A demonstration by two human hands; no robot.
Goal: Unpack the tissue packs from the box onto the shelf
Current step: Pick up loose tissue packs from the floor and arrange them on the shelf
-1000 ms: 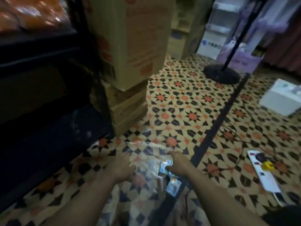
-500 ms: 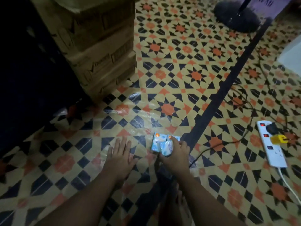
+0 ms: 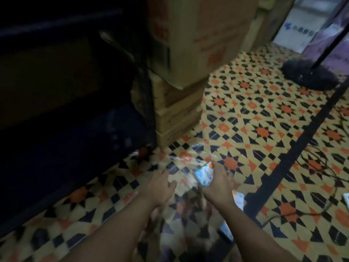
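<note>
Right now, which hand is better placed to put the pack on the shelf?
Right, probably: the right hand grips the pack. The left hand is open and holds nothing, though the shelf lies on its side.

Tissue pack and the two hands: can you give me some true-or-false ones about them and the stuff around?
1. The right hand holds a blue-and-white tissue pack. True.
2. The left hand holds a tissue pack too. False: it holds no pack, and its fingers reach out by the clear plastic wrap on the floor.
3. The cardboard boxes are stacked one on top of another. True.
4. The floor is plain white. False: it has patterned tiles in orange, black and cream.
5. The held tissue pack already sits on a shelf. False: it is in the right hand, low over the floor.
</note>
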